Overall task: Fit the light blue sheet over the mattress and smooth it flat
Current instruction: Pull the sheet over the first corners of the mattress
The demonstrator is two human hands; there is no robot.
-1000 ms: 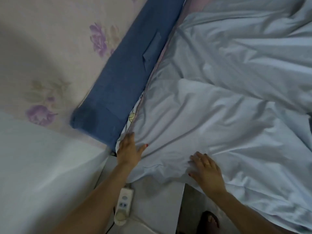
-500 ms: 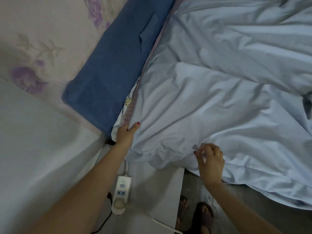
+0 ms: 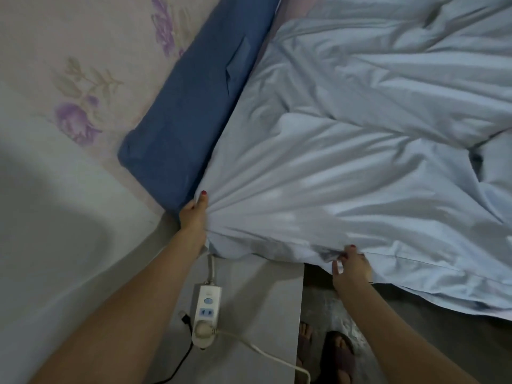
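1. Where the bed meets the wall, the left hand point(image 3: 194, 217) grips the light blue sheet point(image 3: 346, 167) at its corner: fingers closed on bunched cloth, thumb lying up along the fabric, creases fanning out from the hold.
2. Right hand point(image 3: 350, 268): at the sheet's near hem, over the bed's edge. Fingers curled, pinching the hem between thumb and fingertips; cloth puckered at that spot.
3. Light blue sheet: spread across the bed top, heavily wrinkled, with deep folds at the right side. Its near border hangs over the bed's edge toward the floor. The mattress beneath is hidden by the cloth.
4. Dark blue padded headboard point(image 3: 191, 106): runs along the sheet's left edge, touching it, set against the wall.
5. Floral wallpaper point(image 3: 83, 79): pale, with purple flowers, behind the headboard.
6. Bedside cabinet point(image 3: 257, 306): grey top, just below the sheet corner.
7. White power strip point(image 3: 206, 314): lies on the cabinet top, white cable trailing right, black plug and cord beside it.
8. Sandalled feet point(image 3: 332, 353): on the floor right of the cabinet.
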